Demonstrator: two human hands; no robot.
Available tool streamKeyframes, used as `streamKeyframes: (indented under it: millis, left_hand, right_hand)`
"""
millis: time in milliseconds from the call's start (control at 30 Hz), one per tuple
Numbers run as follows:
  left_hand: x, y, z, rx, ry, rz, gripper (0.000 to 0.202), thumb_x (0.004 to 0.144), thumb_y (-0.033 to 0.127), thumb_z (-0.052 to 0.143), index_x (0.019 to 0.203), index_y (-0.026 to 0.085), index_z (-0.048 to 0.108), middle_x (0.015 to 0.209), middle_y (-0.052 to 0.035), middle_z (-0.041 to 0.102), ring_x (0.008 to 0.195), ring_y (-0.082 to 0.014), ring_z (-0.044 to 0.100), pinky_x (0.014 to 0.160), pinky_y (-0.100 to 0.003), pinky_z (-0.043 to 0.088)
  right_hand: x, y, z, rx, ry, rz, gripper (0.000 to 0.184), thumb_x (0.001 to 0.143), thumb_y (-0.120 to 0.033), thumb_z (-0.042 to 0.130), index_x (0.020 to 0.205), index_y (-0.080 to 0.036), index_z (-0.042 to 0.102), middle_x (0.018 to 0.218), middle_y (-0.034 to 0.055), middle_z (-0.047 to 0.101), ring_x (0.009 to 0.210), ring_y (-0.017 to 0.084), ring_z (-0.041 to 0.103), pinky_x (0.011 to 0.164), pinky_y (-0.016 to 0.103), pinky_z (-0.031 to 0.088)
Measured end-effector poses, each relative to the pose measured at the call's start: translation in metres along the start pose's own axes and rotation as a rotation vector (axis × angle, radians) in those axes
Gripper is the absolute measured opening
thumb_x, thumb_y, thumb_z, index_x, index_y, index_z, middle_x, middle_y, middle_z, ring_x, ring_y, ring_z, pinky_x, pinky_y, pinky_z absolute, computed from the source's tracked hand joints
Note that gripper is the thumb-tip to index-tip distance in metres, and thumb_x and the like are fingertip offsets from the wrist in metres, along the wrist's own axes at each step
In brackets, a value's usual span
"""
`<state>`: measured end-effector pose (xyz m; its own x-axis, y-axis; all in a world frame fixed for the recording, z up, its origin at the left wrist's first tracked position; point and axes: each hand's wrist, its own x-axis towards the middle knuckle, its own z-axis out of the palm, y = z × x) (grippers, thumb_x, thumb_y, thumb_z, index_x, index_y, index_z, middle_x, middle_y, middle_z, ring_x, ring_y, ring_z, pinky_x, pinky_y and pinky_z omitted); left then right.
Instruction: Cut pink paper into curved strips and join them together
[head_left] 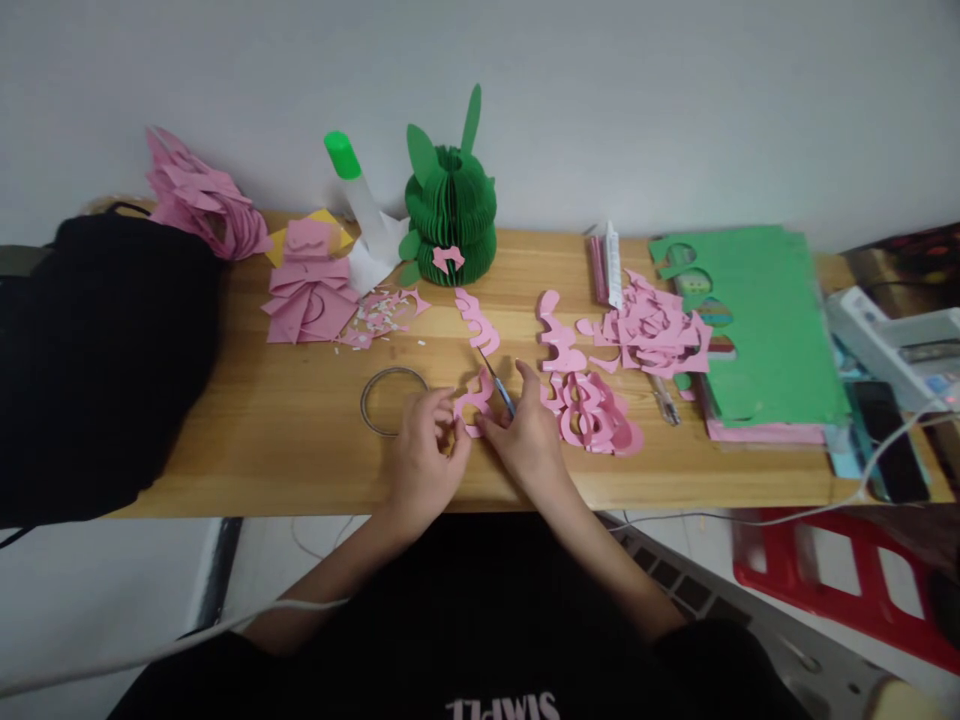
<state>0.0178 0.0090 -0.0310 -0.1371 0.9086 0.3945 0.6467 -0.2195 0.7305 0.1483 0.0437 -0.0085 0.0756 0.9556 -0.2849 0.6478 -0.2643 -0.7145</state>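
Note:
My left hand (429,450) pinches the left edge of a curvy pink paper cutout (474,408), just above the wooden table. From the other side, my right hand (526,432) touches the same cutout with its thumb. The right hand also grips a slim blue pointed tool (501,388); its dark tip points up and away, and its exact kind is unclear. Beyond the tip lies a wavy pink paper strip (478,320). Right of my hands are a second wavy strip (559,335) and a pile of looped pink cutouts (596,412).
A green honeycomb paper figure (451,215) stands at the back, beside a green-capped tube (356,185). A metal ring (366,400) lies left of my hands. Pink scraps (656,330), green sheets (765,320) and a phone (890,440) are rightward; a black bag (105,370) is leftmost.

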Motion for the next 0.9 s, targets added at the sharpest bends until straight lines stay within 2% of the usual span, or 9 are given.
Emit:
streamKeyframes:
  millis: [100, 167, 300, 400, 467, 600, 700, 800, 900]
  left_hand:
    - [-0.002, -0.001, -0.003, 0.016, -0.054, -0.018, 0.036, 0.080, 0.005, 0.054, 0.112, 0.020, 0.051, 0.090, -0.0020, 0.058, 0.066, -0.0101, 0.061, 0.053, -0.018, 0.050]
    - [-0.003, -0.003, -0.007, 0.101, -0.085, 0.036, 0.038, 0.079, 0.004, 0.053, 0.114, 0.019, 0.052, 0.091, -0.0039, 0.061, 0.071, -0.0138, 0.063, 0.060, -0.024, 0.053]
    - [0.004, -0.006, -0.015, 0.344, -0.165, 0.326, 0.035, 0.081, 0.005, 0.053, 0.113, 0.018, 0.059, 0.105, -0.0104, 0.069, 0.096, -0.0251, 0.065, 0.082, -0.038, 0.052]
    - [0.013, -0.007, -0.019, 0.378, -0.280, 0.596, 0.030, 0.086, 0.003, 0.048, 0.108, 0.018, 0.062, 0.112, -0.0091, 0.072, 0.107, -0.0236, 0.065, 0.090, -0.037, 0.049]
    - [0.018, -0.009, -0.019, 0.381, -0.332, 0.682, 0.031, 0.088, 0.002, 0.043, 0.108, 0.016, 0.062, 0.113, -0.0096, 0.073, 0.109, -0.0224, 0.066, 0.093, -0.037, 0.049]
    - [0.021, -0.013, -0.016, 0.404, -0.365, 0.691, 0.031, 0.087, 0.002, 0.040, 0.106, 0.012, 0.063, 0.110, -0.0122, 0.074, 0.108, -0.0239, 0.068, 0.095, -0.040, 0.051]
    - [0.020, -0.015, -0.015, 0.377, -0.374, 0.670, 0.033, 0.084, -0.001, 0.039, 0.103, 0.012, 0.063, 0.107, -0.0111, 0.075, 0.106, -0.0234, 0.069, 0.097, -0.040, 0.052]
    - [0.019, -0.017, -0.015, 0.346, -0.388, 0.637, 0.032, 0.083, 0.000, 0.041, 0.101, 0.014, 0.063, 0.106, -0.0098, 0.075, 0.110, -0.0245, 0.067, 0.099, -0.042, 0.051]
    - [0.019, -0.019, -0.017, 0.341, -0.418, 0.604, 0.031, 0.082, 0.003, 0.043, 0.101, 0.016, 0.063, 0.116, -0.0103, 0.072, 0.117, -0.0255, 0.063, 0.103, -0.045, 0.049]
  right_hand:
    - [0.001, 0.001, -0.002, -0.012, -0.001, -0.005, 0.079, 0.069, -0.021, 0.069, 0.140, -0.010, 0.038, 0.053, -0.0072, 0.048, 0.055, 0.023, 0.057, 0.054, 0.032, 0.040]
    - [0.002, 0.001, -0.004, -0.008, -0.001, 0.003, 0.080, 0.068, -0.021, 0.070, 0.140, -0.009, 0.038, 0.053, -0.0070, 0.048, 0.055, 0.024, 0.057, 0.054, 0.033, 0.040]
    - [0.004, 0.002, -0.005, -0.004, -0.012, 0.014, 0.080, 0.065, -0.019, 0.071, 0.138, -0.010, 0.041, 0.054, -0.0074, 0.048, 0.056, 0.023, 0.057, 0.054, 0.033, 0.040]
    - [0.005, 0.006, -0.003, 0.024, 0.011, -0.025, 0.076, 0.064, -0.017, 0.069, 0.136, -0.013, 0.043, 0.052, -0.0082, 0.047, 0.052, 0.022, 0.055, 0.053, 0.032, 0.038]
    - [0.005, 0.009, -0.002, 0.056, 0.037, -0.049, 0.074, 0.065, -0.018, 0.068, 0.135, -0.016, 0.045, 0.052, -0.0084, 0.046, 0.050, 0.020, 0.053, 0.051, 0.031, 0.037]
    - [0.004, 0.011, -0.005, 0.187, 0.076, -0.043, 0.066, 0.065, -0.024, 0.071, 0.128, -0.017, 0.051, 0.053, -0.0087, 0.046, 0.047, 0.016, 0.048, 0.049, 0.029, 0.037]
    - [0.006, 0.008, -0.007, 0.354, 0.096, 0.018, 0.042, 0.067, -0.036, 0.070, 0.103, -0.016, 0.062, 0.059, -0.0053, 0.052, 0.049, 0.013, 0.046, 0.051, 0.028, 0.039]
    - [0.010, 0.004, -0.005, 0.489, 0.010, 0.088, 0.026, 0.070, -0.042, 0.065, 0.076, -0.017, 0.063, 0.057, -0.0041, 0.053, 0.050, 0.011, 0.044, 0.052, 0.027, 0.040]
    - [0.015, 0.002, 0.000, 0.540, -0.075, 0.106, 0.024, 0.072, -0.041, 0.064, 0.065, -0.018, 0.059, 0.052, -0.0057, 0.047, 0.048, 0.010, 0.040, 0.050, 0.025, 0.035]
